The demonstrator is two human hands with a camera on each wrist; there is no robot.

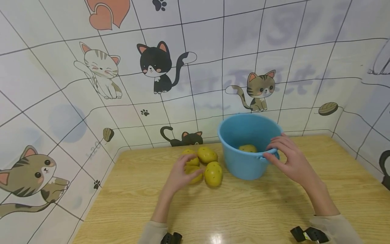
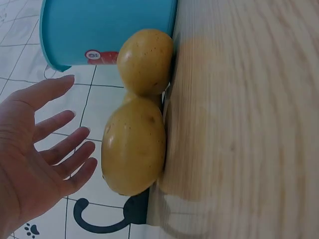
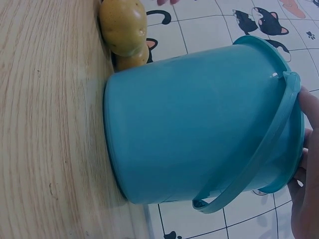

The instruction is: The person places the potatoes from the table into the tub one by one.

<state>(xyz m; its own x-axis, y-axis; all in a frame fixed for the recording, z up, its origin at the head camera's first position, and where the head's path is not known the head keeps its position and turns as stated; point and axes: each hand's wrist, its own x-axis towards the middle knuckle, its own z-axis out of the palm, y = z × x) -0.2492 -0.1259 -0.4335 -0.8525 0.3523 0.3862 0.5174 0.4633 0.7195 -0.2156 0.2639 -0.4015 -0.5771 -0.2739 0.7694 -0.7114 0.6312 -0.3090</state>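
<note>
Four yellow, brown-speckled potatoes (image 1: 207, 166) lie clustered on the wooden table (image 1: 243, 210), just left of a light blue bucket (image 1: 243, 162) holding a fifth potato (image 1: 247, 148). The left hand (image 1: 182, 173) hovers over the cluster, fingers spread and holding nothing. The right hand (image 1: 287, 157) grips the bucket's rim.

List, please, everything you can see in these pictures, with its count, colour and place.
Potatoes on the table: four, yellow-brown, clustered left of the bucket.
Potato in the bucket: one, yellow-brown, on the bottom.
Bucket: one, blue, with a handle, upright on the table toward the back.
Table: one, light wood grain, in a corner.
Wall: white tiles with cartoon cats, behind and on both sides.
Left hand: fingers spread, at the potato cluster.
Right hand: fingers on the bucket's rim at its right side.
</note>
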